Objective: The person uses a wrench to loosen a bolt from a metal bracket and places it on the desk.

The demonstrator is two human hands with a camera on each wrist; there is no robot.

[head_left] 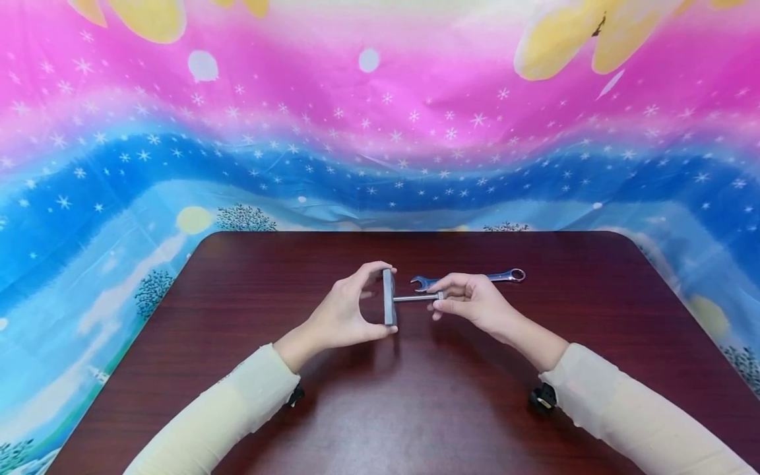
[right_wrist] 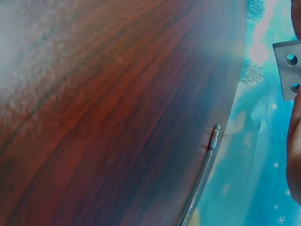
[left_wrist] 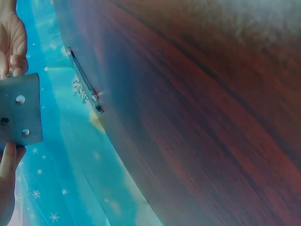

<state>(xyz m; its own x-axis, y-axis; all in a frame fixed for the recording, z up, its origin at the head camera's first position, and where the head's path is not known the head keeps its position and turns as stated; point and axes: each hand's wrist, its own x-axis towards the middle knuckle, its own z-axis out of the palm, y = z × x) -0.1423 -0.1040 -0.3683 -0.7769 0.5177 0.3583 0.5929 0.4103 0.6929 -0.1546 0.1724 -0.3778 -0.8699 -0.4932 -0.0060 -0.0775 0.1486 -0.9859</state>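
Observation:
My left hand [head_left: 335,310] grips a grey square metal plate [head_left: 388,297] by two opposite edges, thumb below and fingers above in the head view. Round holes pierce the plate [left_wrist: 29,115], as the left wrist view shows. Between thumb and fingers, my right hand [head_left: 477,307] pinches the head end of a silver bolt [head_left: 415,298]. Its shank runs straight to the plate's right face; how far the tip sits in a hole cannot be told. Plate and bolt are held up above the table. Only part of the plate [right_wrist: 285,70] enters the right wrist view.
A combination wrench [head_left: 506,276] lies on the dark red wooden table [head_left: 380,409], just behind my right hand. Beyond the table's far edge hangs a pink and blue patterned cloth [head_left: 332,152]. Dark straps [head_left: 541,398] sit at the wrists under light sleeves.

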